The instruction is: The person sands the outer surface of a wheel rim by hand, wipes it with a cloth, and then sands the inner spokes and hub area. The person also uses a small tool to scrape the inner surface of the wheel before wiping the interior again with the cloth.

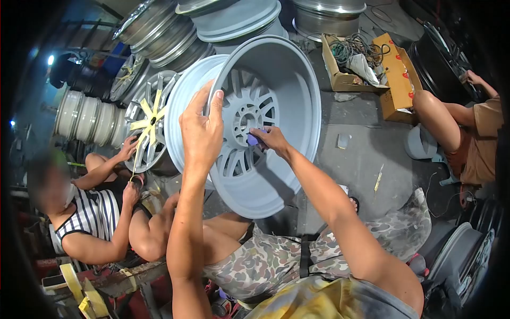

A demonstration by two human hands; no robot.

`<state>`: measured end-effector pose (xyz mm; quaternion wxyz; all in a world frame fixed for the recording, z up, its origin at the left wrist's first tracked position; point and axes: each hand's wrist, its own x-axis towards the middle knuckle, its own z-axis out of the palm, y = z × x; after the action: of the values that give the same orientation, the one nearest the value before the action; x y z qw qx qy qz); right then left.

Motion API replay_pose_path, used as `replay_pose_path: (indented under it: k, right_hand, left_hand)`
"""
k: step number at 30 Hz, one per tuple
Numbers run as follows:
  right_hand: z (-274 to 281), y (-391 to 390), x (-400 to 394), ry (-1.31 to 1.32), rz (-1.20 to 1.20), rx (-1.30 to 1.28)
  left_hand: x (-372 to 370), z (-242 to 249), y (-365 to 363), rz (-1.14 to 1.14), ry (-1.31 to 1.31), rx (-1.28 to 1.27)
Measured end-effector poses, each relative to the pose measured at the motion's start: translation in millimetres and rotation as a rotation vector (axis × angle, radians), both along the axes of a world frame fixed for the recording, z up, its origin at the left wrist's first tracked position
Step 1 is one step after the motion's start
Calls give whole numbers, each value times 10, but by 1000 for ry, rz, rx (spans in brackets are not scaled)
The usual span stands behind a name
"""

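Observation:
A grey-coated wheel rim stands tilted in front of me, its hollow inner side facing me. My left hand grips its left edge, with the thumb on the lip and the fingers partly hidden behind. Inside the barrel, my right hand pinches a small purple piece that looks like folded sandpaper. The piece is at the wheel's hub, beside the centre hole. Directly behind this rim is another light grey rim, partly covered by it.
On the left, a person in a striped top handles yellow tape on a spoked wheel. Another person sits at the right, near a black rim. Stacked rims and a cardboard box of cables stand at the back.

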<state>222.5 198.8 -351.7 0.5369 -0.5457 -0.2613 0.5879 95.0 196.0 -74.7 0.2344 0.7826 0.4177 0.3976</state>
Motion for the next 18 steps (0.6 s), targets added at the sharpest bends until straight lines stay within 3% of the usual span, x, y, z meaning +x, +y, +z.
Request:
replay_pose_path:
  k: [3,4,5,7,8,11,15,17,18]
  right_hand:
    - [-199,213,149,-83,138,-105]
    - [-230,296,147,-366,47,-25]
    - [-254,388,219,-366,49,-24]
    - [98,431,393,-1196,77,328]
    - [220,457,446,-1251,58,575]
    - [330,574,358,-1482,74,724]
    - [219,356,206,-1204,-42,480]
    - [-35,402,67,-787,0,-213]
    - [-98,439,136,-756,105,-250]
  left_hand:
    - [7,-53,-6,-54,-29,88]
    - [13,-44,-24,-56,-47,41]
    - [19,-36,-42,-57,-64,-7]
    - [41,-5,-79,-60,-67,-22]
    - [45,12,-83,-63,-71,-34]
    - [33,-24,-44,-70,-75,3]
    - [24,-38,-41,-67,-76,-1]
    - [31,-28,-39,-63,-64,2]
    - [27,-34,-34,-63,-62,3]
